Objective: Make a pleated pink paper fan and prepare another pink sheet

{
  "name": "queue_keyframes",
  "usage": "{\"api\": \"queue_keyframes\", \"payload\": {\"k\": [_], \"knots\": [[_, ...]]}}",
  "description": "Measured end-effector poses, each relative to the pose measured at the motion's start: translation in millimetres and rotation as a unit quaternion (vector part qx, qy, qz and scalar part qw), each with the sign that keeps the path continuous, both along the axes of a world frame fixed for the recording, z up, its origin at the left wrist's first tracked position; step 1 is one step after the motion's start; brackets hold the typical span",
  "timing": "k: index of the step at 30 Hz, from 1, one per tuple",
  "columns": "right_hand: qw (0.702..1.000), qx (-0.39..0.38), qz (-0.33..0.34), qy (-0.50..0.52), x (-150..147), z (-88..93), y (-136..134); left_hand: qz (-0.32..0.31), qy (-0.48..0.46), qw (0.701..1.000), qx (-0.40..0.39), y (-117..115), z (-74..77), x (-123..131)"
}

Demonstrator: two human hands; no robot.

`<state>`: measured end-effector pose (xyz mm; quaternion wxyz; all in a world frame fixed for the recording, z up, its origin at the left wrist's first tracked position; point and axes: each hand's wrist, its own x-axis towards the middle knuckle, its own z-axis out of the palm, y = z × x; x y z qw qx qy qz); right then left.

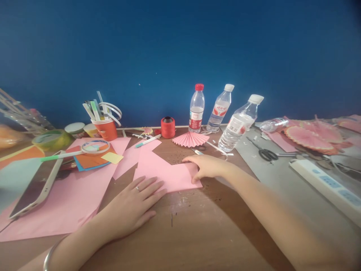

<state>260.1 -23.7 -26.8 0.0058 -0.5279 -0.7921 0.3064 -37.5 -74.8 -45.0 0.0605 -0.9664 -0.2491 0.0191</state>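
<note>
So the pink paper (176, 177) is lying flat on the brown counter (180, 233), right between and under the hands: plain, smooth, soft pink, with a big V-shaped dip in its far edge. Left hand (135, 205) is palm down, fingers stretched out over the near left part. Right hand (207, 165) is arched at the other end, thumb and forefinger wide apart, fingertips on the paper. Just beyond the right hand there's a pleated pink fan (191, 139), with a red spool (168, 128) to its left. Black-handled scissors (267, 154) sit off to the right hand's right.
</note>
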Motion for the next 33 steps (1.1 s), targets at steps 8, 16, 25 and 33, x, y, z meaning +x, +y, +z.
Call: {"api": "queue_keyframes", "payload": {"k": [8,16,25,33], "knots": [[0.999,0.018,0.033,0.005,1,0.7,2,-0.046,-0.001,0.999,-0.017,-11,6.7,53],[0.998,0.027,0.047,0.012,3,1.6,4,-0.021,0.025,0.999,-0.014,-15,6.7,106],[0.998,0.029,0.051,0.013,6,-5.5,10,-0.015,0.011,0.999,-0.046,-9,1.6,105],[0.998,0.042,0.038,0.017,5,-5.0,11,-0.011,0.008,0.999,-0.046,-7,-2.7,105]]}}
